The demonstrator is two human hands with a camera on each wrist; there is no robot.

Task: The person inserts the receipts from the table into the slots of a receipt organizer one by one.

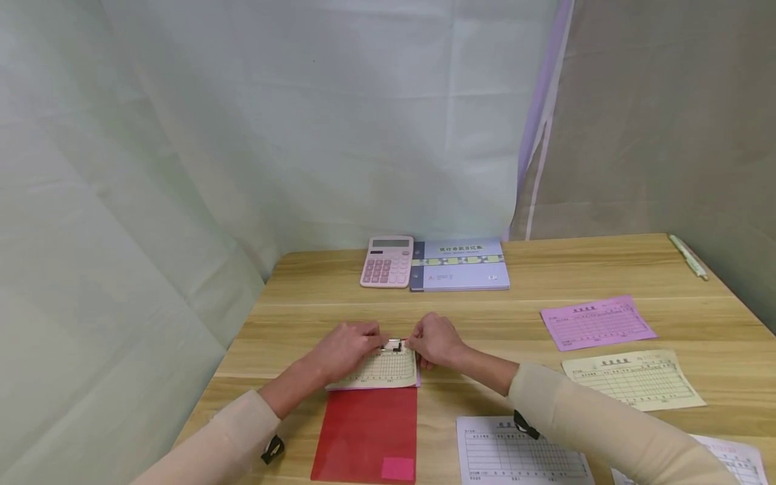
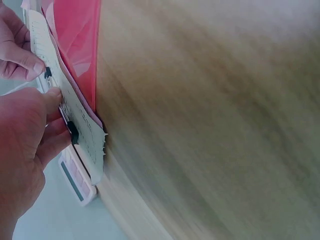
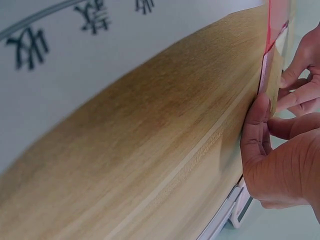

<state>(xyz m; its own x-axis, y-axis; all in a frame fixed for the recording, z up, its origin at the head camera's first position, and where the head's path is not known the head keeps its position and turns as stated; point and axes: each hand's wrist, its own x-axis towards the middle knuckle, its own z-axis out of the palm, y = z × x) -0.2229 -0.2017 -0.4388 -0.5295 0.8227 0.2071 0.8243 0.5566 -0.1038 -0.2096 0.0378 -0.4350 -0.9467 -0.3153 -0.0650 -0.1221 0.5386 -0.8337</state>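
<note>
A red clip folder [image 1: 365, 431] lies on the wooden table, a pink patch near its bottom right corner. Over its top part are a yellow printed slip [image 1: 388, 370] and a pink slip [image 2: 85, 102] beneath. A metal clip with black plastic ends [image 2: 72, 131] crosses the slips' upper edge. With thumb above and fingers below, my left hand [image 1: 348, 347] pinches the metal clip. My right hand [image 1: 438, 340] pinches the folder's top right edge, its thumb near the clip's other black end [image 2: 48, 72]. Part of the clip is hidden under the fingers.
At the back stand a pink calculator [image 1: 386, 263] and a blue account book [image 1: 461, 264]. On the right lie a pink slip [image 1: 597, 322], a yellow slip [image 1: 633, 380], a white slip [image 1: 515, 451] and another white slip [image 1: 742, 458]. A pen [image 1: 688, 256] lies far right.
</note>
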